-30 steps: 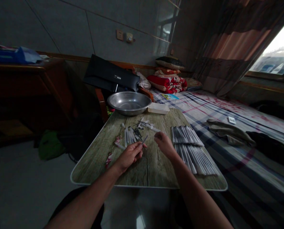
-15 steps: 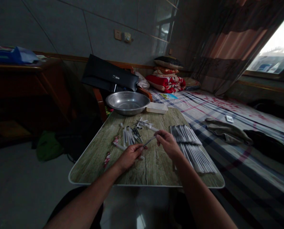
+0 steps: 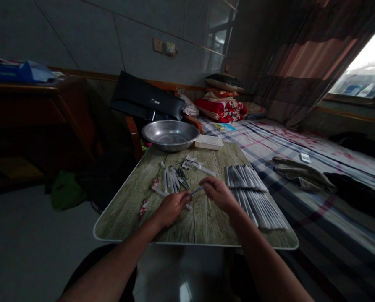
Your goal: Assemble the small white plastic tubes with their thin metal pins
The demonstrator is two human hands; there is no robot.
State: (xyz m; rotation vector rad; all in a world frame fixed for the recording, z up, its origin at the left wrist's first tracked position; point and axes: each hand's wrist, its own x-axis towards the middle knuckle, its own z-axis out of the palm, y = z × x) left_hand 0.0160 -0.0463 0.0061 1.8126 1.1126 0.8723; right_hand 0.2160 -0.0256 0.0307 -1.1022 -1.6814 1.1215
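My left hand (image 3: 173, 207) is closed over the middle of the table, gripping one end of a thin grey pen-like stick (image 3: 197, 191). The fingers of my right hand (image 3: 219, 193) are pinched at the stick's other end. Just beyond my left hand lie loose translucent tubes (image 3: 171, 178) and slim dark pieces, some crossing each other. A long clear tube (image 3: 206, 170) rests farther back. Under and beside my left hand is another pale tube (image 3: 159, 192). To the right of my right hand, slim white sticks with dark tips (image 3: 259, 207) lie side by side in two overlapping rows.
A wide metal basin (image 3: 171, 147) and a shallow white box (image 3: 209, 142) stand at the far edge of the wood-patterned table (image 3: 206, 230). Two small red-and-white pieces (image 3: 143, 208) lie at left. A bed with a checked sheet (image 3: 269, 142) borders the right side.
My right hand has moved slightly down and left, closer to my left hand. The stick between them now looks straighter and shows a shorter length. The view has shifted a little.
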